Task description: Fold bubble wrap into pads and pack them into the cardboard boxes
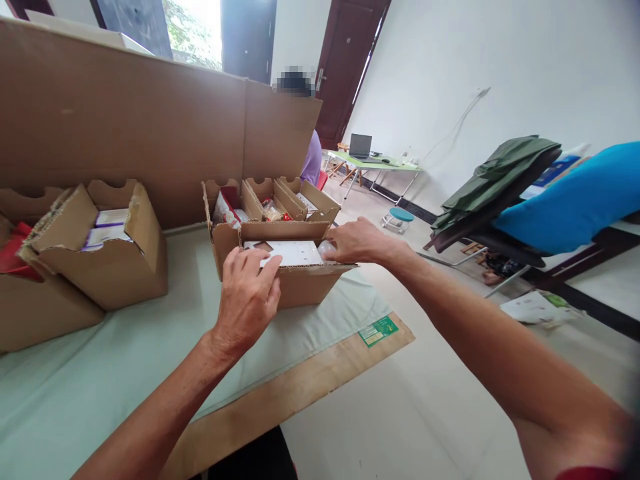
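Observation:
A long cardboard bin (310, 285) stands near the table's front right corner, with a flat white piece (295, 252) lying inside it. My left hand (250, 285) rests at the bin's front edge, fingers bent and apart, the tips over the white piece's left end. At the bin's right end, my right hand (357, 240) reaches in from the side. Its fingers are closed about a clear plastic item (327, 248), mostly hidden by them; its exact kind does not show.
Behind the bin are small cardboard compartments (273, 200) with packets. Further left stands a carton (125, 257) holding white and purple boxes. A tall cardboard panel (150, 133) runs along the back. Beyond it sits a person in purple (313, 157). A chair (493, 193) stands right.

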A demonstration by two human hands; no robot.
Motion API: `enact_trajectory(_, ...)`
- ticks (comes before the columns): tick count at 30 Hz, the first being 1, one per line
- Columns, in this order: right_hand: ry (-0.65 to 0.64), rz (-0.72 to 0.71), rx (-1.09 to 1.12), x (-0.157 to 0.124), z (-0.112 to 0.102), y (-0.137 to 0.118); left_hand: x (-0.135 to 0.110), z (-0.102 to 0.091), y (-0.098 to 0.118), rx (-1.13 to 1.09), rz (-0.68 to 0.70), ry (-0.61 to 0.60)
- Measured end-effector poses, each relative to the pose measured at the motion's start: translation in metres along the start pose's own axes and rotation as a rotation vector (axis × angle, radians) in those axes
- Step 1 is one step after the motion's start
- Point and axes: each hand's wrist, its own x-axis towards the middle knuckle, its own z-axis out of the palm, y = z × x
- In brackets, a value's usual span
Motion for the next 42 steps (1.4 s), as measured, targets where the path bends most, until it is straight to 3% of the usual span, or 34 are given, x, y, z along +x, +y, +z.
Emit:
enact_trajectory(3, 0.055, -0.02, 0.097, -0.009, 0.006, 0.01, -0.011, 0.0, -0.001, -0.036, -0.048, 0.107)
enact_trajectory(10, 0.093, -0.039, 0.223, -0.006, 0.016, 0.012, -0.028, 0.002, 0.001, -0.041, -0.079, 0.165)
enact_trajectory(11, 0.162, -0.037, 0.275, -0.009, 0.019, 0.015, -0.031, 0.0, 0.0, -0.057, -0.093, 0.177)
enact_trajectory(13, 0.42, 0.008, 0.441, -0.021, 0.033, 0.025, -0.039, -0.005, -0.004, -0.101, -0.158, 0.197)
enact_trajectory(15, 0.753, 0.148, 0.662, -0.039, 0.056, 0.036, -0.048, -0.008, -0.011, -0.167, -0.286, 0.183)
enact_trajectory(17, 0.931, 0.304, 0.9, -0.055, 0.084, 0.043, -0.058, -0.005, -0.021, -0.279, -0.479, 0.123)
enact_trajectory(19, 0.803, 0.306, 1.119, -0.063, 0.11, 0.038, -0.063, 0.003, -0.03, -0.43, -0.665, 0.05)
enact_trajectory(22, 0.487, 0.102, 1.32, -0.055, 0.134, 0.008, -0.059, 0.023, -0.033, -0.666, -0.768, -0.039)
enact_trajectory(24, 0.454, 0.062, 1.363, -0.046, 0.139, -0.02, -0.053, 0.032, -0.028, -0.804, -0.741, -0.097)
enact_trajectory(26, 0.508, 0.16, 1.341, -0.045, 0.14, -0.046, -0.052, 0.031, -0.018, -0.868, -0.723, -0.12)
enact_trajectory(30, 0.595, 0.265, 1.27, -0.072, 0.142, -0.086, -0.084, -0.003, 0.0, -0.796, -0.788, -0.094)
enact_trajectory(33, 0.604, 0.173, 1.291, -0.088, 0.134, -0.119, -0.124, -0.047, -0.003, -0.695, -0.882, -0.079)
enact_trajectory(36, 0.599, -0.003, 1.338, -0.076, 0.109, -0.151, -0.142, -0.084, -0.02, -0.555, -0.996, -0.002)
enact_trajectory(39, 0.625, -0.086, 1.376, -0.057, 0.086, -0.163, -0.134, -0.094, -0.031, -0.509, -0.968, 0.1)
enact_trajectory(42, 0.663, -0.02, 1.381, -0.065, 0.086, -0.153, -0.126, -0.08, -0.021, -0.547, -0.855, 0.119)
